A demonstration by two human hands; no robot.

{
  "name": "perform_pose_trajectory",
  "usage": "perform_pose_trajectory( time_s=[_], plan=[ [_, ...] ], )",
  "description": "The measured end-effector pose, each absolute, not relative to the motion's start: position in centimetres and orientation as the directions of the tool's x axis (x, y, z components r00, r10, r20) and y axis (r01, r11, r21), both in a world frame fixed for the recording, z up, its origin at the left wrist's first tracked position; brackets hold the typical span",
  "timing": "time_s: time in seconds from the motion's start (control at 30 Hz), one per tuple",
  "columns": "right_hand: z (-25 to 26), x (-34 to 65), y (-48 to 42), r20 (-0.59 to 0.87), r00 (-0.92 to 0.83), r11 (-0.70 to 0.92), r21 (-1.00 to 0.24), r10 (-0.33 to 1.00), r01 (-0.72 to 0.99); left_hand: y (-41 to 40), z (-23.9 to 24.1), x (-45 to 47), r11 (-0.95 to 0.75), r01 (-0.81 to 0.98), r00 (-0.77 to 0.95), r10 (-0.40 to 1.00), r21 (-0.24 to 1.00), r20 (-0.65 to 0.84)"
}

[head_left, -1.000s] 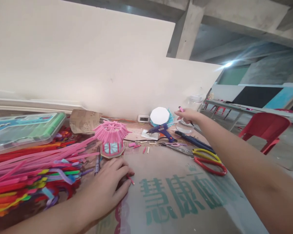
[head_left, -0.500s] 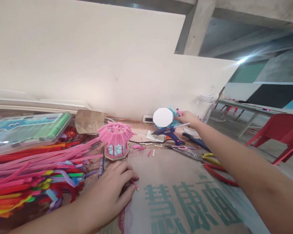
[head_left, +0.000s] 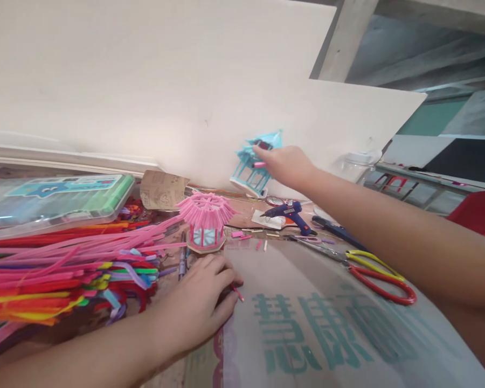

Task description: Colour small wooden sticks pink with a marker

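My right hand [head_left: 289, 164] grips a small light-blue pavilion model [head_left: 253, 167] by its roof, tilted in the air before the white board. A short pink piece [head_left: 259, 165] sticks out from the same fingers. My left hand [head_left: 210, 291] lies on the table's front part with curled fingers, and a thin pink stick [head_left: 238, 294] pokes out from under them. Just beyond it stands a pink pavilion model [head_left: 206, 221] with a fringed pipe-cleaner roof. A blue hot glue gun [head_left: 289, 214] rests below the raised model.
Bundled colourful pipe cleaners [head_left: 64, 269] cover the left side, beside a clear plastic case [head_left: 56, 202]. Red-and-yellow-handled scissors [head_left: 372, 272] lie right, near a printed plastic sheet [head_left: 307, 302]. A brown paper piece [head_left: 164, 189] and a clear jar [head_left: 359, 164] stand against the white board [head_left: 145, 81].
My right hand has lifted the light-blue pavilion up and to the left, turning it from base-forward to nearly upright. My left hand stays beside the pink pavilion; the camera view has shifted.
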State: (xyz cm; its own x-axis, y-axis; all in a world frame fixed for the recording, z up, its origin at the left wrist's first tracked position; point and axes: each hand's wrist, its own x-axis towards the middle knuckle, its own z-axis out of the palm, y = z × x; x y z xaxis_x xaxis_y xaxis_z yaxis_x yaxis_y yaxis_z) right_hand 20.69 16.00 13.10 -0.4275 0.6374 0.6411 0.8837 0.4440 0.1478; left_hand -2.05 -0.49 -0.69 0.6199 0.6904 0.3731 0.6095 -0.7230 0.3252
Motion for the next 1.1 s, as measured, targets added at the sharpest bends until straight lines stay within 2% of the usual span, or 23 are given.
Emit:
perform_pose_trajectory(
  time_s=[0.3, 0.53, 0.7, 0.83, 0.87, 0.93, 0.97, 1.03, 1.1],
  plan=[
    [6.1, 13.4, 16.9, 0.460, -0.581, 0.550, 0.216, 0.672, 0.807, -0.7, -0.8, -2.1, -0.704, 0.631, 0.609, 0.709, 0.326, 0.355],
    [7.0, 13.4, 15.3, 0.269, -0.610, 0.512, 0.356, 0.745, 0.782, -0.6, -0.7, -2.0, -0.694, 0.630, 0.605, 0.720, 0.350, 0.339],
    [8.8, 16.1, 12.9, 0.262, -0.540, 0.406, 0.425, 0.800, 0.809, -0.4, -0.9, -2.3, -0.701, 0.627, 0.586, 0.712, 0.339, 0.387],
    [9.8, 19.5, 9.0, 0.337, -0.475, 0.336, 0.395, 0.813, 0.855, -0.4, -0.8, -2.5, -0.704, 0.641, 0.580, 0.706, 0.306, 0.407],
    [9.8, 20.2, 7.6, 0.383, -0.467, 0.338, 0.357, 0.797, 0.870, -0.4, -0.7, -2.5, -0.707, 0.641, 0.583, 0.702, 0.300, 0.409],
    [9.5, 21.1, 4.4, 0.603, -0.431, 0.518, 0.034, 0.671, 0.854, -0.4, -0.6, -2.6, -0.706, 0.646, 0.585, 0.701, 0.289, 0.407],
    [9.1, 21.3, 2.8, 0.648, -0.392, 0.605, -0.135, 0.653, 0.785, -0.4, -0.5, -2.6, -0.706, 0.648, 0.586, 0.702, 0.286, 0.404],
    [8.0, 21.2, 0.1, 0.637, -0.329, 0.672, -0.420, 0.697, 0.610, -0.3, -0.4, -2.6, -0.714, 0.640, 0.598, 0.695, 0.283, 0.400],
    [6.4, 20.8, -1.8, 0.494, -0.385, 0.626, -0.627, 0.780, 0.463, -0.1, -0.3, -2.5, -0.743, 0.604, 0.627, 0.666, 0.287, 0.405]
  ],
)
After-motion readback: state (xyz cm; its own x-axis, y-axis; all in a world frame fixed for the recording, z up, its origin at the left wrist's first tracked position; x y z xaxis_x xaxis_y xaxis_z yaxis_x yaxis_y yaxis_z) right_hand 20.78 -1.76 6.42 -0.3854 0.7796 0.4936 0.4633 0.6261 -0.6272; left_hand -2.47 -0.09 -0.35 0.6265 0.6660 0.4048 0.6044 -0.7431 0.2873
